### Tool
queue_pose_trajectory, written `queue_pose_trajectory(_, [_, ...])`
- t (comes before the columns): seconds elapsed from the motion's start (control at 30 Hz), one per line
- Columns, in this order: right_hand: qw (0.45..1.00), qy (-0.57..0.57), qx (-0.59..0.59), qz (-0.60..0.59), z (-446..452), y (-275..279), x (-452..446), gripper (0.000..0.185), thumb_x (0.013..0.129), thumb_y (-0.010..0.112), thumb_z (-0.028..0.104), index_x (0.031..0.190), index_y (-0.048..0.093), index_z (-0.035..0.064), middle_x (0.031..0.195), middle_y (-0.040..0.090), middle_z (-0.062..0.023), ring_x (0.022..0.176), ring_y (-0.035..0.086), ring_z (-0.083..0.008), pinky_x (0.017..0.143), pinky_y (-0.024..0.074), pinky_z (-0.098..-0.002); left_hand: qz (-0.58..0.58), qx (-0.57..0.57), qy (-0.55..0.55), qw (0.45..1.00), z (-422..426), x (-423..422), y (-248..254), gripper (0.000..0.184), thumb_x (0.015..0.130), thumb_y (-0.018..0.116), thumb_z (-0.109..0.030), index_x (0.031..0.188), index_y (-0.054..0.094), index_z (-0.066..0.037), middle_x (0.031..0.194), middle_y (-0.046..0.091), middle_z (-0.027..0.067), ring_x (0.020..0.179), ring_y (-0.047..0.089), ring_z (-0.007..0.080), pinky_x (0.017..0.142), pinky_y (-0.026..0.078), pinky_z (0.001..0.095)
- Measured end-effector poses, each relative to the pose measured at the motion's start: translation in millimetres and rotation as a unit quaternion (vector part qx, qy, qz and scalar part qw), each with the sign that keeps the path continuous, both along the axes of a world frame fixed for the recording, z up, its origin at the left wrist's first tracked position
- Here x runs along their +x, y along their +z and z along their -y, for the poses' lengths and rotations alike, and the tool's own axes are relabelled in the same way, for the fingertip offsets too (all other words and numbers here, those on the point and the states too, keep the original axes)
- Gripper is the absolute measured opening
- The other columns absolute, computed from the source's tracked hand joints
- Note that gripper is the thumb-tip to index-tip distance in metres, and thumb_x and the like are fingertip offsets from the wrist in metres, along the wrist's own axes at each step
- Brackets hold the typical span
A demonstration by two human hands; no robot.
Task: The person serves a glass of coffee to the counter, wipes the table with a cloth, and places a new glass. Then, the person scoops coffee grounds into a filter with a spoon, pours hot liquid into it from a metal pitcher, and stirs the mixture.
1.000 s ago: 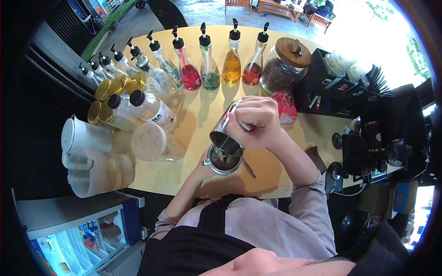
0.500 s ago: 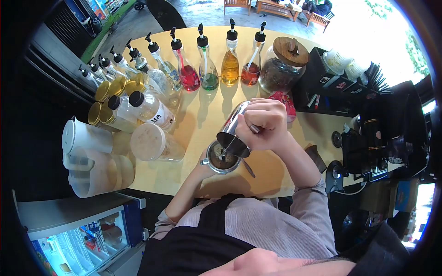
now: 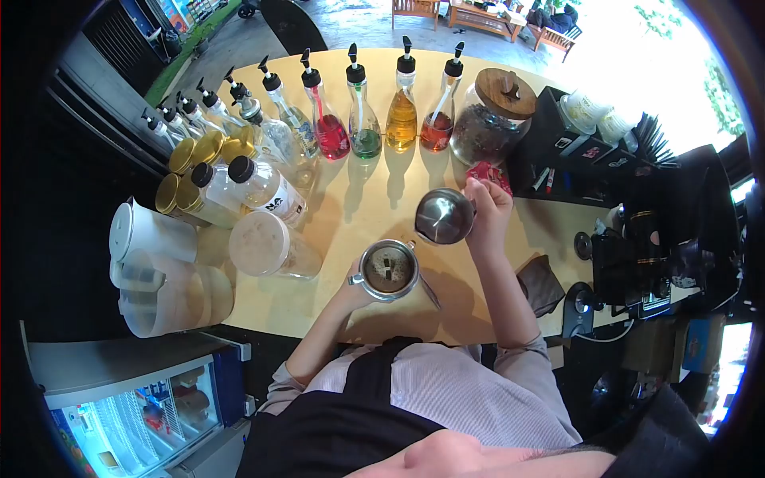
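Note:
Near the table's front edge stands a metal-rimmed strainer cup (image 3: pixel 388 271) with brown, frothy liquid inside. My left hand (image 3: pixel 356 291) is wrapped round its left side, the fingers partly hidden beneath it. Up and to the right, my right hand (image 3: pixel 488 213) grips a steel pitcher (image 3: pixel 444 216) by its handle. The pitcher is upright, its open top facing the camera, and looks empty apart from shine on its bottom. A spoon (image 3: pixel 430 293) lies just right of the cup.
Pump bottles of coloured syrup (image 3: pixel 365 131) line the back. A wooden-lidded jar (image 3: pixel 492 119) and black organiser (image 3: pixel 558 143) stand back right. Clear bottles (image 3: pixel 267 191), a lidded tub (image 3: pixel 260 244) and plastic pitchers (image 3: pixel 171 295) crowd the left. A dark cloth (image 3: pixel 542 284) lies right.
My right hand has moved the steel pitcher away from above the cup, up and right, and turned it upright. The thin stream into the cup has stopped. My left hand has stayed at the cup.

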State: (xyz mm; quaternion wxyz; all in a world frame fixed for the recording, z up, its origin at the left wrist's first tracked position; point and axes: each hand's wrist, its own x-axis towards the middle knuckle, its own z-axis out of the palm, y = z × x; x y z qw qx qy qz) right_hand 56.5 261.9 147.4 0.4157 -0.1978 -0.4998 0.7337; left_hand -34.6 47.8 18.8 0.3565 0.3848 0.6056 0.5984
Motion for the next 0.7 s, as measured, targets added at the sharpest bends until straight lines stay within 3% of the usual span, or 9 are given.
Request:
queue_pose_trajectory(0.33, [0.977,-0.124,-0.176,0.003,8.2,-85.9,41.5,0.031,0.087,0.06,0.008,0.061,0.046,0.014,0.058,0.047,0.0059,0.049,0.043,-0.0032,0.046,0.0349,-0.0198,0.024,0.055,0.028,0.998,-3.3,6.7,-11.2,0.063,0.061,0.085,-0.016,0.116,0.057,-0.003,0.11,0.065,0.0083,0.1,0.061,0.0177,0.092,0.049,0.0335])
queue_pose_trajectory(0.4, [0.977,-0.114,-0.182,-0.009,11.4,-102.5,52.3,0.02,0.088,0.059,0.01,0.069,0.053,0.0125,0.063,0.057,0.002,0.052,0.054,-0.0062,0.048,0.0431,-0.0208,0.035,0.067,0.013,0.997,-5.9,7.1,-12.9,0.06,0.067,0.081,-0.014,0.12,0.054,-0.003,0.116,0.062,0.0087,0.107,0.059,0.0183,0.096,0.046,0.0343])
queue_pose_trajectory(0.47, [0.976,-0.119,-0.182,-0.003,15.4,-112.8,62.8,0.021,0.088,0.058,0.01,0.068,0.052,0.0128,0.063,0.057,0.002,0.052,0.054,-0.0064,0.048,0.0428,-0.0208,0.037,0.069,-0.002,0.997,-8.1,7.7,-12.7,0.057,0.074,0.077,-0.011,0.124,0.052,-0.003,0.121,0.06,0.0092,0.114,0.056,0.019,0.1,0.044,0.035])
queue_pose_trajectory(0.7, [0.975,-0.124,-0.186,-0.007,36.8,-108.9,92.9,0.025,0.087,0.059,0.009,0.064,0.05,0.0127,0.059,0.051,0.0031,0.049,0.047,-0.0042,0.047,0.0397,-0.0207,-0.079,0.022,0.081,0.993,3.7,26.3,9.2,0.071,0.067,0.084,-0.017,0.126,0.049,-0.003,0.121,0.059,0.0094,0.115,0.055,0.0207,0.1,0.043,0.0374])
